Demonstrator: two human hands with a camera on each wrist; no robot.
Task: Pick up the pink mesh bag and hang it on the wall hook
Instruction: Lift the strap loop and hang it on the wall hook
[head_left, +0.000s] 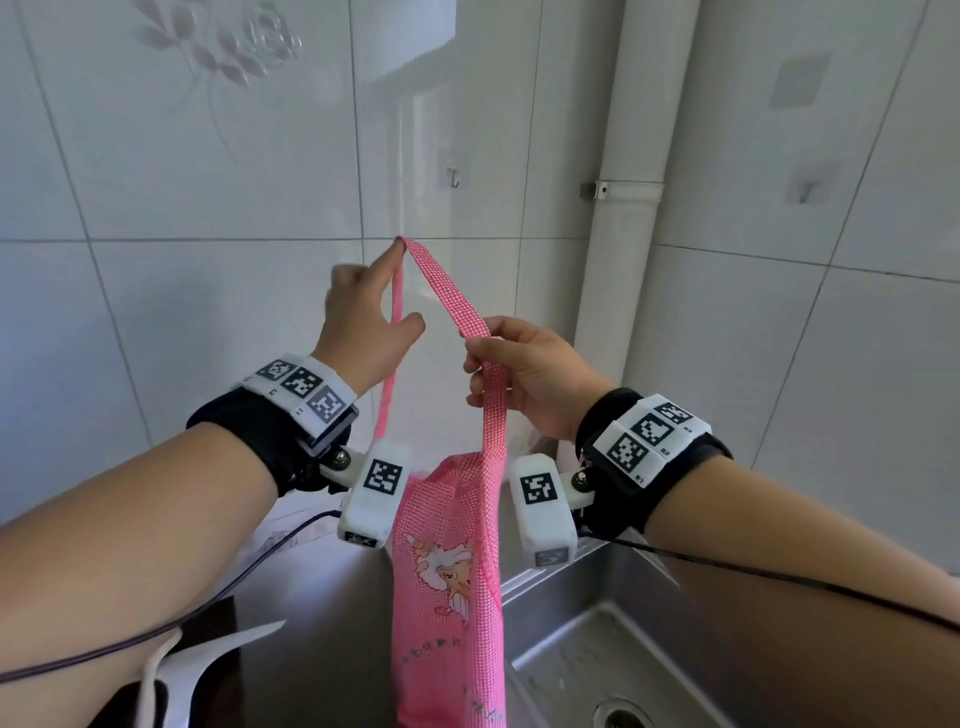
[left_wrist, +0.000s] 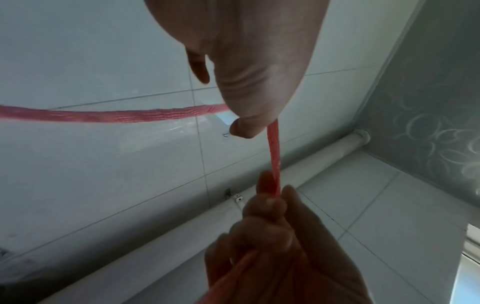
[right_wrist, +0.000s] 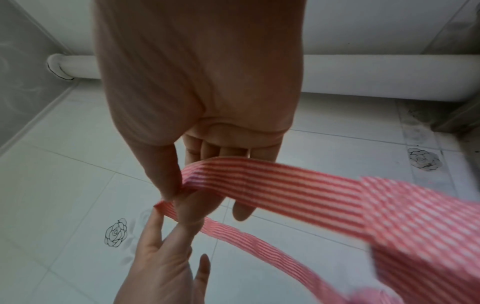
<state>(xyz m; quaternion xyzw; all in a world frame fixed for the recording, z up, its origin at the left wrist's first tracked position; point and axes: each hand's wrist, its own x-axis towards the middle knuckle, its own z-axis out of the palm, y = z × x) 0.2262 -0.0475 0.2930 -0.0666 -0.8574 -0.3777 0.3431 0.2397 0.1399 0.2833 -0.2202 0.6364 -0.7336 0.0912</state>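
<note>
Below the hook (head_left: 455, 175), the bag (head_left: 448, 571) hangs over the sink (head_left: 613, 649) by its strap (head_left: 441, 291). The left hand (head_left: 363, 322) lifts the strap's top on an extended forefinger; the right hand (head_left: 524, 371) pinches the strap just beside it, lower down.

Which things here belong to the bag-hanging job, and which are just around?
Job: pink mesh bag, its strap, wall hook, left hand, right hand.

Around: sink, white pipe, second hook.
</note>
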